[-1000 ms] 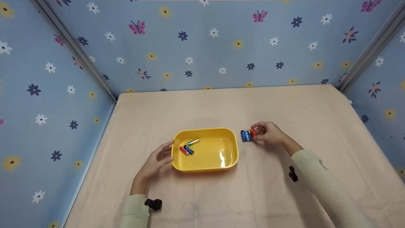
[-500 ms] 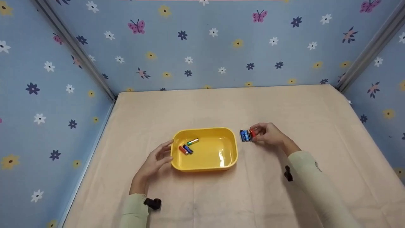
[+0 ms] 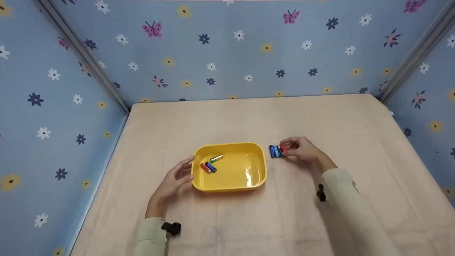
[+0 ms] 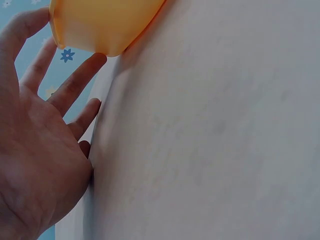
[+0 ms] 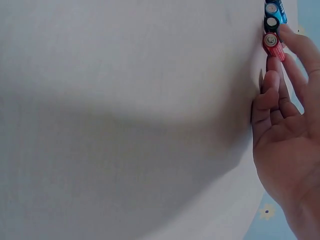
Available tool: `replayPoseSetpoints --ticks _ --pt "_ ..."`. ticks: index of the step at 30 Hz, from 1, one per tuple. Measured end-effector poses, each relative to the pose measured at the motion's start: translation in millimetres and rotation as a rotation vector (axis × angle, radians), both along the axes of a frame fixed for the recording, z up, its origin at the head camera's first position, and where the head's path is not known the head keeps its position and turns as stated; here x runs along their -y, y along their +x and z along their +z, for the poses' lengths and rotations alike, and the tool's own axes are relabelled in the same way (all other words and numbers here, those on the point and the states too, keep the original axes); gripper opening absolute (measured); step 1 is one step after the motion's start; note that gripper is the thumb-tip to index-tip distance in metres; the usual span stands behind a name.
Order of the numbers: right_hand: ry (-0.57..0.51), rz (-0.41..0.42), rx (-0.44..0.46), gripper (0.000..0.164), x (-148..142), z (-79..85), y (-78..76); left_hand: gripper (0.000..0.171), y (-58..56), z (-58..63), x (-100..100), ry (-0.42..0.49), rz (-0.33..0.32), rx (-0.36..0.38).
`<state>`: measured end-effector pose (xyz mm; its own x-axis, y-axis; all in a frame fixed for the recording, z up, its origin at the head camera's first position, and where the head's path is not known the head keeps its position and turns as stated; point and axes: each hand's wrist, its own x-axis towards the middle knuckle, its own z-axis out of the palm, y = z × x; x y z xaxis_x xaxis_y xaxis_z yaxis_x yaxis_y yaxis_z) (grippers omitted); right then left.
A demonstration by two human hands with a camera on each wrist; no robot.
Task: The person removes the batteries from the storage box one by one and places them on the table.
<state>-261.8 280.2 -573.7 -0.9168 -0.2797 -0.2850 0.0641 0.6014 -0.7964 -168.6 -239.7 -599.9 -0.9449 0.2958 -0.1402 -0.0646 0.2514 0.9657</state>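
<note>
Batteries (image 3: 275,152): four in a side-by-side row on the cloth (image 3: 241,224), just right of the yellow tray (image 3: 229,189); two blue batteries (image 3: 272,152) at left, then dark battery (image 5: 271,22), then red battery (image 5: 271,44) at the right end.
Right hand (image 3: 302,149): curled at the row's right end, thumb toward the near end and fingertips toward the far end of the red battery; grasping it, by look, though hard to tell how firmly.
Left hand (image 3: 174,181): released, with fingers nearly straight and touching the yellow tray's left wall; not clenched.
Yellow tray: flat on the cloth between both hands, with red-and-silver cell (image 3: 205,168) and blue cell (image 3: 211,167) side by side near the left end, green-ended cell (image 3: 216,158) slanted just to the far side.
Red battery: best handled in a gentle pinch toward both ends, square to the row; avoid pushing left, for fear of rolling or skewing the row.
Row: if lifting, rise straight clear of the dark battery before any sideways move; if aligning, nudge only to contact, then loosen evenly.
Tray wall: steady lightly; avoid shoving right, toward the row.
</note>
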Motion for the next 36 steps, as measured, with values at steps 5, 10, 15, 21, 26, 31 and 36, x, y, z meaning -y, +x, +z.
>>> replayPoseSetpoints --ticks 5,10,15,21,26,31,36 --pt "0.003 -0.012 0.012 0.046 2 1.7 2.0 0.07 0.6 0.9 -1 -0.004 0.008 0.011" --pt "-0.012 -0.012 0.012 0.044 4 4.4 2.5 0.07 1.4 2.4 0 -0.017 0.009 -0.008" --pt "-0.011 -0.019 0.028 0.045 5 5.2 3.1 0.07 1.7 2.6 1 -0.021 0.005 -0.012" --pt "-0.024 -0.007 0.006 0.045 5 5.1 4.0 0.07 0.4 1.5 2 -0.006 -0.01 -0.018" --pt "-0.047 -0.009 -0.006 0.046 5 4.6 4.6 0.07 -0.7 0.4 3 0.027 -0.026 -0.026" --pt "-0.027 -0.028 0.031 0.047 6 6.2 3.7 0.069 0.0 1.6 3 0.018 -0.013 -0.022" --pt "0.016 -0.015 0.067 0.048 4 12.2 1.0 0.069 1.3 0.8 1 0.011 -0.009 -0.002"
